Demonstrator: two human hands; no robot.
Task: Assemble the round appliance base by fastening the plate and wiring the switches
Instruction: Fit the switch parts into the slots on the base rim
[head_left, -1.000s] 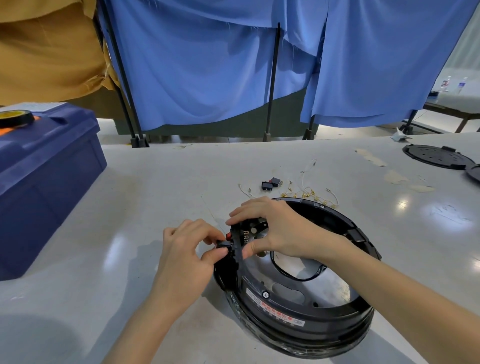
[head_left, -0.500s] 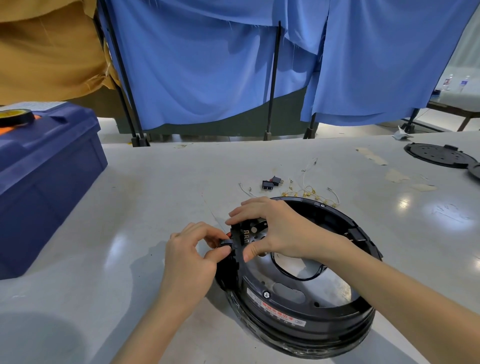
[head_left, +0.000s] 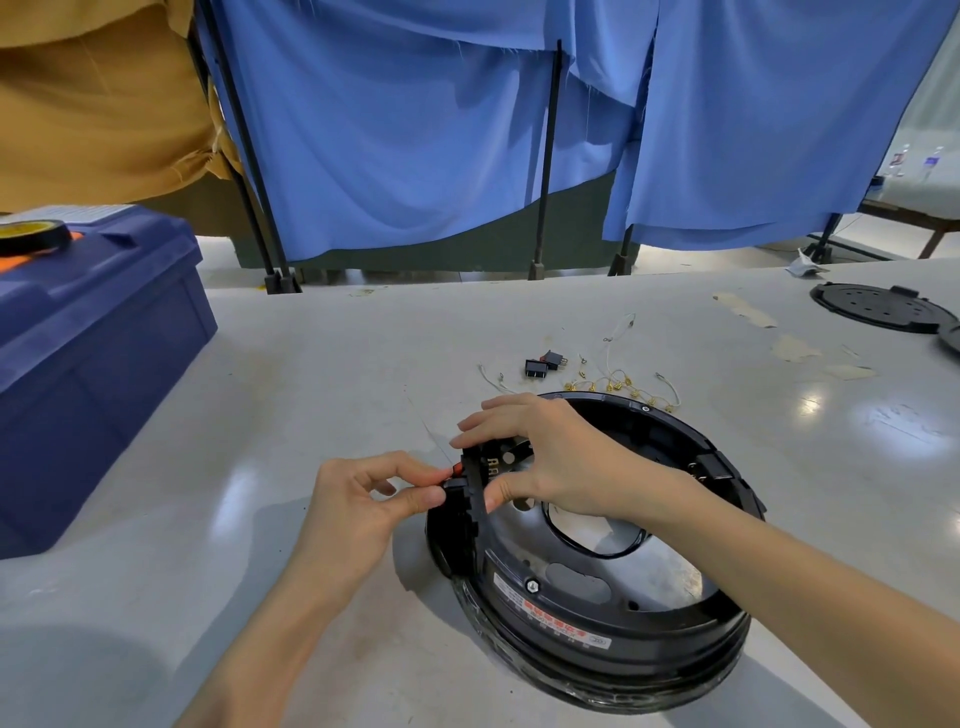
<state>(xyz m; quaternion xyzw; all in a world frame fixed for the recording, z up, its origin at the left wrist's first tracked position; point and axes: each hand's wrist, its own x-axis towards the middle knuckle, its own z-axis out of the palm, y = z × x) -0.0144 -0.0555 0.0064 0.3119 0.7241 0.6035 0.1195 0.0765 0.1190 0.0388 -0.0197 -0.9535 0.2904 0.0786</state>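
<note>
A: Where is the base, and what is going on with it?

B: The round black base (head_left: 550, 660) rests on the grey table (head_left: 311, 364) just in front of the person, hollow side up; a hex bolt (head_left: 532, 586) shows on the metal plate (head_left: 670, 577) inside it, so the plate looks fastened, at least at that spot.

A: So which step is this?

B: Fitting a switch, I would say; the left hand (head_left: 358, 509) pinches a small black switch (head_left: 453, 487) between thumb and forefinger, hard against the outside of the raised wall at the base's left edge; a bit of red shows just above it.

A: And the right hand?

B: The right hand (head_left: 556, 462) grips that same wall from the other side; fingers curled over the top, thumb on the inner face; it seems to brace the base.

A: What is left?

B: Two spare switches (head_left: 543, 364) and a tangle of thin wires (head_left: 618, 382) with brass ends lie on the table just beyond the base; the wiring looks not yet begun.

A: What does the next move call for?

B: Probably a firm, square push until the switch seats in its slot, the right hand steadying the wall; whether it has clicked home I cannot tell; the fingers hide it.
</note>
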